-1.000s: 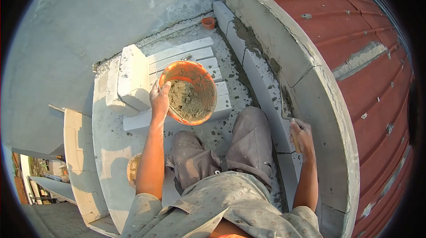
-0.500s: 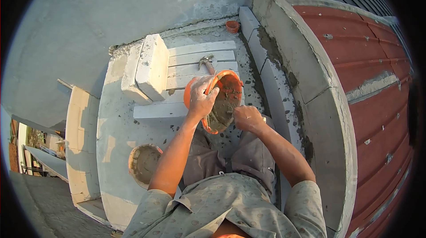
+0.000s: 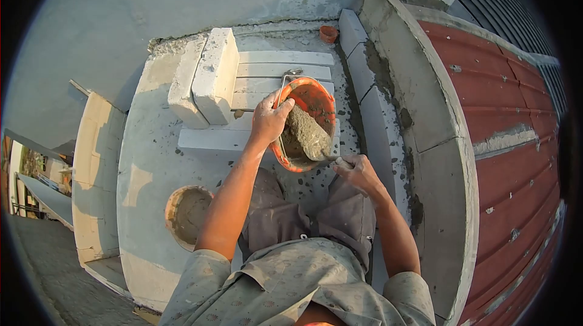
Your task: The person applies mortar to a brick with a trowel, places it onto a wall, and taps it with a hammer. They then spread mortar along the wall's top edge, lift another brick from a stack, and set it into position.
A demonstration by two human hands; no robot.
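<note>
My left hand (image 3: pixel 271 120) grips the left rim of an orange bucket (image 3: pixel 332 109), which is tilted so that its mouth faces me. Grey wet mortar coats the bucket's inside. In my right hand (image 3: pixel 358 173) is the handle of a trowel (image 3: pixel 330 157), its blade over the bucket's mouth and heaped with mortar (image 3: pixel 308 134). The fingers of my right hand are closed round the handle. Behind the bucket, a hammer (image 3: pixel 294 72) lies on the white blocks, mostly hidden by the bucket.
Two white blocks (image 3: pixel 214 77) stand upright at left of flat-lying blocks (image 3: pixel 285 57). A second mortar bucket (image 3: pixel 189 216) sits by my left knee. A small orange container (image 3: pixel 328 34) stands at the back. A low block row (image 3: pixel 379 119) and a grey wall (image 3: pixel 419 83) run along the right.
The trowel has come up out of the bucket carrying a heap of mortar. My right hand has shifted slightly right and down. The bucket's mouth has turned more toward me, with my left hand still on it.
</note>
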